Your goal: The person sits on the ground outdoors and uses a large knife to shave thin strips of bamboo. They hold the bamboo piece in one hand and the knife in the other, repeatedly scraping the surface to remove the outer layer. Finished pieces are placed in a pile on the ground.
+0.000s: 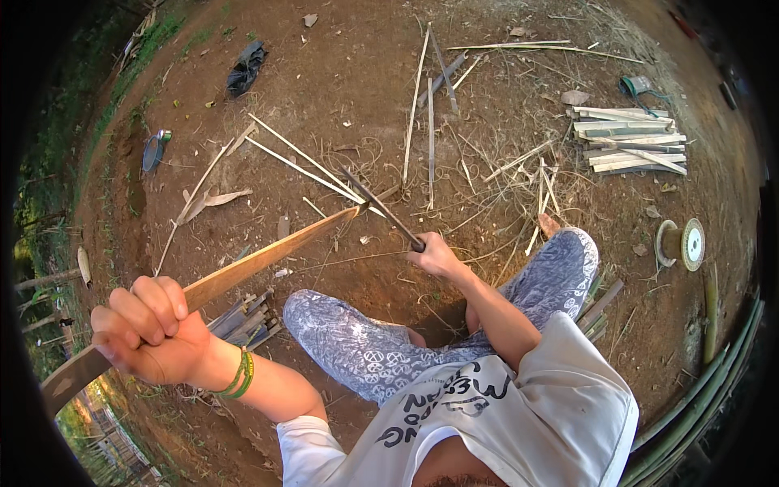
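**Bamboo slat being worked with a blade on bare ground**

On bare reddish earth, a person sat with knees bent, wearing patterned trousers and a pale printed shirt. Their left hand (150, 329), with green bands at the wrist, was closed in a fist around the near end of a long, flat bamboo slat (243, 268) that ran up and to the right. Their right hand (436, 256) was wrapped around the handle of a long dark blade (380, 207), whose edge met the far tip of the slat. Whether the blade had bitten into the tip could not be told.

Judging by the surroundings, the work looked well under way but unfinished. A neat stack of cut pale strips (629, 140) lay well apart at the upper right, and thin slivers and curled shavings (430, 122) were scattered across the ground ahead. Uncut green bamboo poles (698, 406) lay along the lower right edge, and a spool (682, 243) rested near the right knee.
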The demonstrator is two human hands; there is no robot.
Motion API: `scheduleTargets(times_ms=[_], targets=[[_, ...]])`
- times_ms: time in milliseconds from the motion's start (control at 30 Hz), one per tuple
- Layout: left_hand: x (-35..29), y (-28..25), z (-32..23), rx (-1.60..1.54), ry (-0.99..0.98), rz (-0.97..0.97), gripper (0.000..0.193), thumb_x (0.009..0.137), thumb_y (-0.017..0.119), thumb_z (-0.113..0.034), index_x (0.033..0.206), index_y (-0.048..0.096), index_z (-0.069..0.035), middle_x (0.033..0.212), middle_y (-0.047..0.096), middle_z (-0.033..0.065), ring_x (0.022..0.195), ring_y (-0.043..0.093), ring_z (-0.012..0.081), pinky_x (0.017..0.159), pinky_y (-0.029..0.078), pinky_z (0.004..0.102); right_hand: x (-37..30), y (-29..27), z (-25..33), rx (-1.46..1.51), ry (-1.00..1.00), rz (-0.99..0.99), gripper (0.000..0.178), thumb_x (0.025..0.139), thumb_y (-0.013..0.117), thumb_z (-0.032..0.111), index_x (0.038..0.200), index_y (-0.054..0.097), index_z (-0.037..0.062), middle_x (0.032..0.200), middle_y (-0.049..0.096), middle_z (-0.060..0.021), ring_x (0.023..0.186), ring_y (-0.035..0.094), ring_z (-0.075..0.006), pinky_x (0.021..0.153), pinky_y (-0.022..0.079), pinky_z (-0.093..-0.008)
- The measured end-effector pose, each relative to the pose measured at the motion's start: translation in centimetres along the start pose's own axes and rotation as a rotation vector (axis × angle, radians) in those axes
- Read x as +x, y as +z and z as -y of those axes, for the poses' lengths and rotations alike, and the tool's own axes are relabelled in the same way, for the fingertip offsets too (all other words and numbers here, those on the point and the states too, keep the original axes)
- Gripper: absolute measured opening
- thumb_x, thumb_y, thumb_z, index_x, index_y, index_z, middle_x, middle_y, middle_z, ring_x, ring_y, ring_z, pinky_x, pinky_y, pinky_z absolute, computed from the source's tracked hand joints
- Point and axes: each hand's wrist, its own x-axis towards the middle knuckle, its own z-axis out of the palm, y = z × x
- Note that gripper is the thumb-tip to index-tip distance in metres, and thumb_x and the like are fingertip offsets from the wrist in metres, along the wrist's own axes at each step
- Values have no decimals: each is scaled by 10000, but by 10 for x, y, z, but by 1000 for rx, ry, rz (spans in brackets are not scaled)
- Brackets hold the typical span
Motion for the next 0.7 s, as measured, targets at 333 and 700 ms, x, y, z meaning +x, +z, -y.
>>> scheduleTargets(times_ms=[333,700], targets=[[4,-18,2,-106,2,63,415,1035,508,-358,698,368,-160,567,371,-28,469,346,90,444,361,234,19,1,2,-34,36,34,263,731,670,229,683,589,-17,576,540,-98,576,514,-192,563,431,-376],[7,-38,5,-57,9,-21,413,1030,526,-347,698,364,-162,564,348,-30,469,315,86,433,330,234,52,0,-17,-140,46,-11,273,734,653,244,752,646,-28,713,660,-207,693,645,-301,672,503,-443]])
